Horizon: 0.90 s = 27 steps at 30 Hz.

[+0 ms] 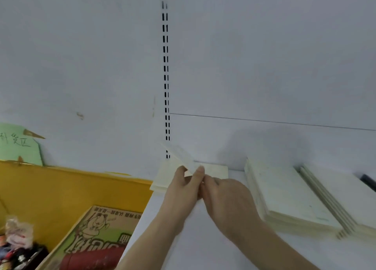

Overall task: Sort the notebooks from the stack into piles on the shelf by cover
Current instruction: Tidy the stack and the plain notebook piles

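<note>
Far left, a green paper sign (19, 145) with handwriting is leaning on the white back panel (81, 56). A yellow bin (71, 186) is sitting below it, holding a printed cardboard box (97, 235) and some crumpled plastic wrap (18, 231).

At centre, the left hand (183, 190) and right hand (225, 196) are meeting over the white shelf (183, 249). Together they are pinching one thin notebook (181, 157), which is tilting up and away toward the slotted upright (165, 66). It is blurred, so its cover cannot be read. Just beneath it a low cream pile (215, 171) is lying flat against the back panel.

To the right, well apart, a thick stack (284, 194) of pale notebooks is resting on the shelf, its edges fanning slightly. A second stack (333, 200) is touching its right side, spines showing as thin grey lines. A dark object (368, 181) at the far right is too cut off to identify.

Judgement: the step in hand appears to be laying this notebook on the cream pile. To do it well, the person should be keeping both grips light, squaring the corners to the pile below and lowering it flat so it isn't sliding. The covers look matte, thin and flexible, likely to bend if held by one corner.
</note>
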### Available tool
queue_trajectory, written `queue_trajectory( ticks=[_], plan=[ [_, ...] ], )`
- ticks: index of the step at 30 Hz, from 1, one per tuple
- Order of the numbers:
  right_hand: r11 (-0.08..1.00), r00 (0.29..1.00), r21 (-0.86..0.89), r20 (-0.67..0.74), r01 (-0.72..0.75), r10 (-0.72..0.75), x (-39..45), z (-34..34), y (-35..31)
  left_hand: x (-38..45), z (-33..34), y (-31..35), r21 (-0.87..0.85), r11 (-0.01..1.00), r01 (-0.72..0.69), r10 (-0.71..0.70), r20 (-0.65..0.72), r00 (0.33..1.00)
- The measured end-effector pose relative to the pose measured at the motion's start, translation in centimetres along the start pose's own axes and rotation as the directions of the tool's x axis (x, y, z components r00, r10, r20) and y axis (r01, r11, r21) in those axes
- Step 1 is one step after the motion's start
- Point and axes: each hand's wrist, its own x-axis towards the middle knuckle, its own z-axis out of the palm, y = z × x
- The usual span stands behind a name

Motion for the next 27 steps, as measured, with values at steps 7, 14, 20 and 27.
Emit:
queue_trajectory(
  ticks=[7,14,20,27],
  plan=[
    [0.953,0.973,0.197,0.023,-0.229,0.229,-1.1,0.4,-0.6,0.5,-4.0,0.9,-0.03,0.98,-0.198,0.18,-0.298,0.937],
    [0.976,0.832,-0.043,0.517,-0.212,0.203,0.6,4.1,1.5,0.5,-8.9,0.1,-0.106,0.987,-0.118,0.092,-0.221,0.971],
    [0.979,0.915,-0.114,0.35,-0.171,0.201,1.5,2.2,1.2,-0.1,-10.3,0.5,-0.024,0.993,-0.119,0.11,-0.227,0.968],
    [0.923,0.915,0.011,-0.13,-0.385,0.383,3.1,-1.3,-0.2,-1.0,-10.4,1.6,-0.023,0.985,-0.17,0.161,-0.226,0.961]
  ],
)
